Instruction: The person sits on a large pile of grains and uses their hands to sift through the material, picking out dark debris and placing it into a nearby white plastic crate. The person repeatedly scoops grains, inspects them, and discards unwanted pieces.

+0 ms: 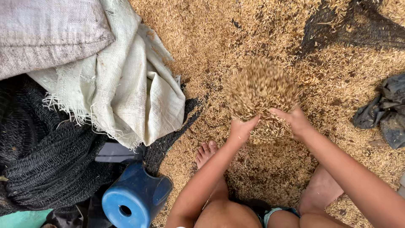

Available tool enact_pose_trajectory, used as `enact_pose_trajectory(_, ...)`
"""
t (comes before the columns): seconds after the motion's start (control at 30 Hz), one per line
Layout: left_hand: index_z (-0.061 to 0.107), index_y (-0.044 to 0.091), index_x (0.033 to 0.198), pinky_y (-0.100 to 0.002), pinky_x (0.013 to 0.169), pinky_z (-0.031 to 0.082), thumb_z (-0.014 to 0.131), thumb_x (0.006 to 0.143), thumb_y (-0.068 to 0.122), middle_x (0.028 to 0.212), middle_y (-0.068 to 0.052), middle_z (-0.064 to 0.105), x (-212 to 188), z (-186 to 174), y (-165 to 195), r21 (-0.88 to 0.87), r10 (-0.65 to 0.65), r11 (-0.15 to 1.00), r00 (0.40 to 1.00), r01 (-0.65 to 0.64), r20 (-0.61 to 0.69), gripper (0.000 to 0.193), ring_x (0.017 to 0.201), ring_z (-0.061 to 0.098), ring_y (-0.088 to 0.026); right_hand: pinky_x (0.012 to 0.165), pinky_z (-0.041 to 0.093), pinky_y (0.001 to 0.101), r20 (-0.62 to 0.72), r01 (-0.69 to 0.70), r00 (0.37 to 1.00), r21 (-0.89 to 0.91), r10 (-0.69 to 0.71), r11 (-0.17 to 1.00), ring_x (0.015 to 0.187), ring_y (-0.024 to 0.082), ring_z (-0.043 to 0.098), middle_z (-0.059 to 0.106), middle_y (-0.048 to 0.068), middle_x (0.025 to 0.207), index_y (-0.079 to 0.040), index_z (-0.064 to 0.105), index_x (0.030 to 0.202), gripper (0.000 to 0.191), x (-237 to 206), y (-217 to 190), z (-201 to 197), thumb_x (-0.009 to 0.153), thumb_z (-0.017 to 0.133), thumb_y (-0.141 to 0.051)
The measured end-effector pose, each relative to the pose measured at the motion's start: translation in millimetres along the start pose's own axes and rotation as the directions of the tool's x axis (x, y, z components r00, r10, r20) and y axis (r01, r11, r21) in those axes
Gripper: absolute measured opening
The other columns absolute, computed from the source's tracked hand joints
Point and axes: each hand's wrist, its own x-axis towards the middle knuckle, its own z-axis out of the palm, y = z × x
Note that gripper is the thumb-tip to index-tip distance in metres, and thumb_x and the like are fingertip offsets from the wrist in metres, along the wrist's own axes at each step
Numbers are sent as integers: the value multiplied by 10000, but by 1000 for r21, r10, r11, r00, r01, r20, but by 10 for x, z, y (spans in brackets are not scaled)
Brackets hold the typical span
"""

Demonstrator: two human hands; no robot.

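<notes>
A person crouches and looks down at their own bare arms and knees. Nearest to the viewer, the left foot point(205, 153) rests on the ground, below and just to the left of the left fingers.

The left hand point(242, 129) and right hand point(296, 121) are raised side by side, palms turned toward each other. Between them they cup a loose heap of golden-brown unhusked grain point(259, 93). The fingers of both hands are partly curled and pressed against the underside of the heap. The heap bulges above and beyond the fingertips, and some grains spill down between the two hands.

Under the hands and far beyond the fingertips lies a wide layer of the same golden grain spread on the ground point(236, 38).

Left of the left fingers, low down, a blue plastic container point(136, 197) lies on its side. Above it sits a bunched black mesh net point(46, 160), and past that a frayed white woven sack point(130, 84) with a grey woven sack point(46, 33) on top.

Right of the right fingers lies a crumpled dark grey cloth point(386, 112). At the far upper right, more black netting point(354, 29) covers the grain.
</notes>
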Motion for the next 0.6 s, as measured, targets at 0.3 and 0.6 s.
enact_pose_trajectory(0.3,255,-163,1515,-490,1135,463,671,921,529,1407,-368,564,-226,-329,-10,59,3,998,991,5,-133,1002,1341,572,-402,1103,502,472,99,80,995,-593,-26,801,1207,305,664,665,206,1345,-59,366,1571,947,-441,-619,-172,795,713,-476)
enact_pose_trajectory(0.6,117,-4,1611,-408,1272,85,330,1072,430,1700,-183,138,-414,-696,339,79,550,827,771,-557,-320,724,1584,101,-315,1115,175,581,686,659,442,-685,-578,-310,1470,283,223,167,93,1646,-219,217,1566,984,-1258,595,487,730,709,-381)
